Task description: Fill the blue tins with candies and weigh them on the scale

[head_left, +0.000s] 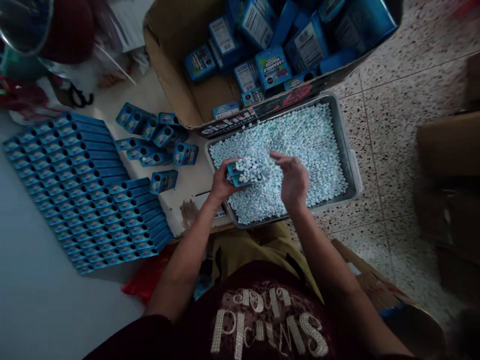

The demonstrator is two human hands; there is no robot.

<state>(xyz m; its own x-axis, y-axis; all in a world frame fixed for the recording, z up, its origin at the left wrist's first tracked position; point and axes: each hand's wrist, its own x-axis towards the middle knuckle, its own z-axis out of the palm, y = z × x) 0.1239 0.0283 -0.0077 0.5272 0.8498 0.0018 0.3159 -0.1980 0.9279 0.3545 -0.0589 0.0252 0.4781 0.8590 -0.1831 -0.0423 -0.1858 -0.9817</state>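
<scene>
My left hand [222,186] is wrapped round small blue boxes [233,175] at the left side of a plastic tub [354,172]. White and pale blue candies [318,145] fill the tub, and a heap of them covers the open ends of the held boxes. Over the candies, right of the boxes, my right hand [294,182] has its fingers stretched toward the left, apart from the boxes, with nothing visible in them.
A cardboard box [165,65] of blue cartons [273,67] stands beyond the tub. Rows of stacked blue boxes [86,195] cover the left, with loose ones [185,154] between. Scissors [80,96] lie upper left. Brown boxes [448,145] are at right.
</scene>
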